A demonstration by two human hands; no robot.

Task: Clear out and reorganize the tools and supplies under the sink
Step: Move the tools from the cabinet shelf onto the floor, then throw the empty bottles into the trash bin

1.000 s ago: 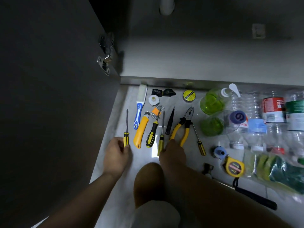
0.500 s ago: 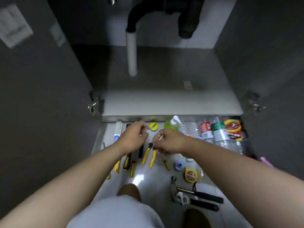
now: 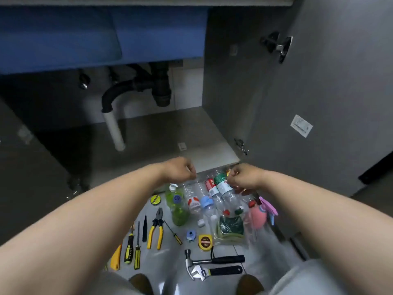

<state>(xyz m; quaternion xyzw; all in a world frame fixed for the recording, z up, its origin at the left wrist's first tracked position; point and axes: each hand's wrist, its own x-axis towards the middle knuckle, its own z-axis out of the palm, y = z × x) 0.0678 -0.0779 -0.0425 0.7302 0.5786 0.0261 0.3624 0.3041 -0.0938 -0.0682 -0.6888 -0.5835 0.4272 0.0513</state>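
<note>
**Both hands up over the bottles at the cabinet's front edge**

Left hand (image 3: 180,170) and right hand (image 3: 242,177) hover with fingers curled under; whether either pinches anything, I cannot tell. Below them the clear plastic bottles (image 3: 209,188) lie on their sides, packed touching, on the pale tiled floor (image 3: 168,250), near the yellow-handled pliers (image 3: 156,228). Danger here: round bottles roll, and one wrist nudge could send them into the tool row.
</note>
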